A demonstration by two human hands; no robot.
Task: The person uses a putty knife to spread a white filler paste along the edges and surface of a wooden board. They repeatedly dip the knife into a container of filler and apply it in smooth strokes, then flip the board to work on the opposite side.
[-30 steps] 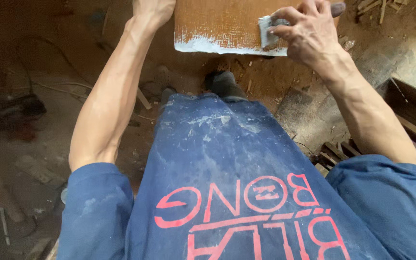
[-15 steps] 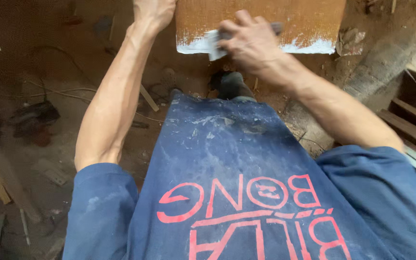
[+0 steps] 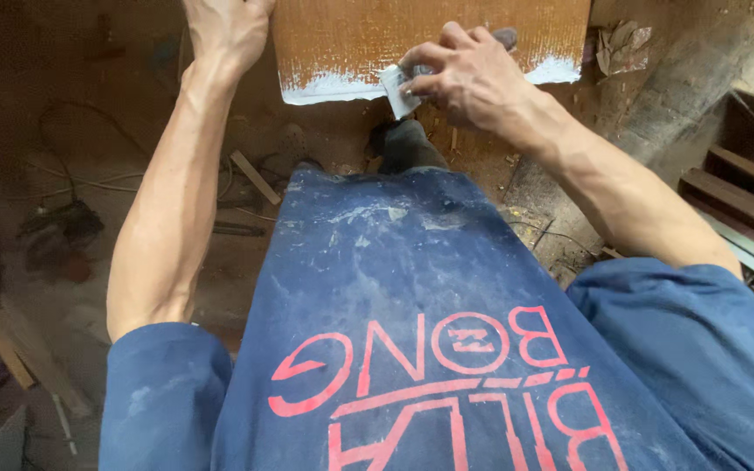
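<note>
Right hand (image 3: 473,83) grip on scraper (image 3: 399,87), against board edge (image 3: 333,87)

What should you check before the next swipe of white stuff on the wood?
1. Left hand grips the brown wooden board at its edge: ok.
2. Right hand pinches the small white scraper: ok.
3. Scraper touches the board's white-coated lower edge: ok.
4. White coat reaches along the whole edge: not ok, a bare stretch shows.
5. Enough filler on the scraper: cannot tell.
</note>
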